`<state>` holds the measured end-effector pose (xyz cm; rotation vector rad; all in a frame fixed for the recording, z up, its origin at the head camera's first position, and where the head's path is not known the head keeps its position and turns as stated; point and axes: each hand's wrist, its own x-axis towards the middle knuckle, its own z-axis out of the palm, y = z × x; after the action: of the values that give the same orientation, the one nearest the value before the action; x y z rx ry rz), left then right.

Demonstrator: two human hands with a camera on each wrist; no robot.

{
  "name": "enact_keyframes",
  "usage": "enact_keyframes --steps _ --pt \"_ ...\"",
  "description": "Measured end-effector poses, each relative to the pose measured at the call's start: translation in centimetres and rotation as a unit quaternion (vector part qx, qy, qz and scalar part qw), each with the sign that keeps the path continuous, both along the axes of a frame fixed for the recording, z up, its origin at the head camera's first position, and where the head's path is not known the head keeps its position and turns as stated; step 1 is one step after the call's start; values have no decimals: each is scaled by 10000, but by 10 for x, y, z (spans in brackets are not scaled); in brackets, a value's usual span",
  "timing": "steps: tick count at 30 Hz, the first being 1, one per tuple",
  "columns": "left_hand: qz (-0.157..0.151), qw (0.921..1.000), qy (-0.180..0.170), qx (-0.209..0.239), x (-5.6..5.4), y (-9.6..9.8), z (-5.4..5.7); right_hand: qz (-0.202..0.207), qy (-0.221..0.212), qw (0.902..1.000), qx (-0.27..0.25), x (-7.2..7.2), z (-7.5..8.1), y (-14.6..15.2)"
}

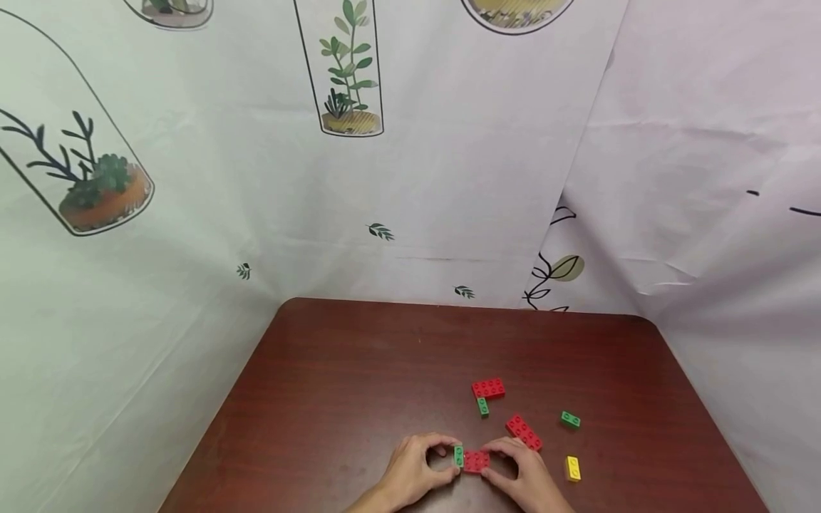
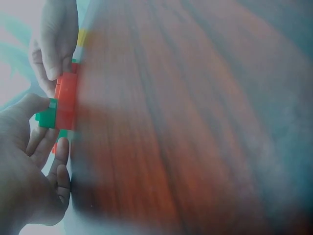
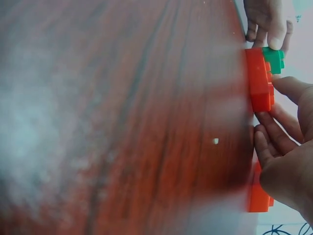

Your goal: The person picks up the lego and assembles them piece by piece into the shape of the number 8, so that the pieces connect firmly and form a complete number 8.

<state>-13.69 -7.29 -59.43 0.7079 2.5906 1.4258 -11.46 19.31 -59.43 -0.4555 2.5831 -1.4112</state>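
Near the front of the table, my left hand (image 1: 410, 469) pinches a small green building brick (image 1: 458, 456) between thumb and fingers. That brick sits crosswise on the left end of a red building brick (image 1: 477, 462), whose studs face up. My right hand (image 1: 524, 476) grips the red brick at its right end, thumb at the near side and fingers at the far side. In the left wrist view the green brick (image 2: 47, 115) is on top of the red brick (image 2: 67, 98). The right wrist view shows the red brick (image 3: 259, 81) low against the tabletop.
Just beyond my right fingers lies another red brick (image 1: 522, 431). Farther back, a third red brick (image 1: 488, 387) has a green brick (image 1: 483, 407) at its near edge. To the right are a green brick (image 1: 570, 419) and a yellow brick (image 1: 573, 469). Printed cloth (image 1: 423, 185) hangs behind the brown table (image 1: 333, 370).
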Motion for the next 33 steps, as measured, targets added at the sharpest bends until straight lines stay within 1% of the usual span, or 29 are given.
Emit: enact_keyframes --steps 2,4,6,8,10,13,16,18,20,26,30,33 --pt "-6 10000 -8 -6 0 0 0 -131 76 9998 -96 2 1 -2" --pt "-6 10000 -9 -13 1 0 0 -369 191 9988 -245 4 3 -5" --pt "-5 10000 -19 -17 1 -1 0 -721 286 9962 -395 6 6 -8" --pt "-9 10000 -13 -35 1 -1 0 -1124 449 9915 -482 8 10 -11" --pt "-22 10000 -23 -49 1 -1 0 -1515 684 9848 -512 8 14 -12" --pt "-59 9999 -21 -101 1 -1 1 -1910 1317 9716 -470 7 19 -10" --pt "-63 9998 -69 -186 1 0 2 -2104 1940 9569 -483 4 20 -4" --pt "-64 9996 -74 -250 0 -1 3 -2177 2167 9501 -542 1 20 1" --pt "-76 9995 -82 -281 0 0 4 -2289 2222 9461 -557 0 21 7" --pt "-133 9994 -11 -335 1 1 5 -2551 2087 9429 -473 0 23 25" --pt "-142 9991 11 -389 0 -1 5 -2644 2149 9381 -619 -1 22 38" --pt "-133 9990 15 -431 0 -1 5 -2796 2082 9359 -505 0 21 48"
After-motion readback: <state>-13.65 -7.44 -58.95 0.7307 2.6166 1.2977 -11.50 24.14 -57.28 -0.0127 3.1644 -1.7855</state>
